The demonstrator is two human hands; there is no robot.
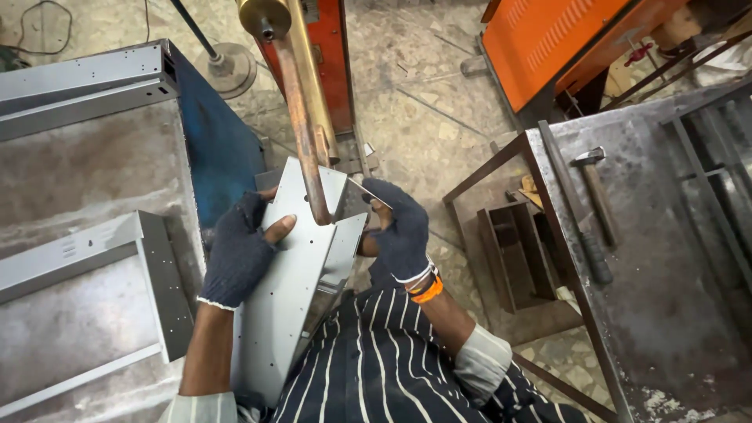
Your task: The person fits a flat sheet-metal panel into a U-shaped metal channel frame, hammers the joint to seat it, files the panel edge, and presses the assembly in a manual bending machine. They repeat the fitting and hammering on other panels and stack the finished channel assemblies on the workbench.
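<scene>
Both hands are clamping the same piece: the left hand (239,254), in a dark fingerless glove, is pressing flat on the face of the grey sheet-metal panel (294,290), thumb stretched across it, while the right hand (401,231), gloved the same way, is pinching the panel's folded far edge between its fingers. That panel is sitting tilted between the two hands, its lower end running down toward the striped apron (384,352), rows of small punched holes showing along its face. Right above the grip, a curved copper arm (301,117) is dropping down from a brass fitting (265,17) and its hooked tip is meeting the panel's upper fold, just between the two hands. Behind that arm, a red machine body (333,55) is standing upright. Off to the left of the left hand, a blue-sided bench (223,141) is carrying more grey folded panels (117,258), lying flat and stacked apart from the held one. To the right of the right hand, well apart, a steel table (666,298) is bearing a hammer (595,200) lying along its near edge. Beyond it, an orange slatted cabinet (548,39) is filling the upper corner. An orange band (427,290) is circling the right wrist.
</scene>
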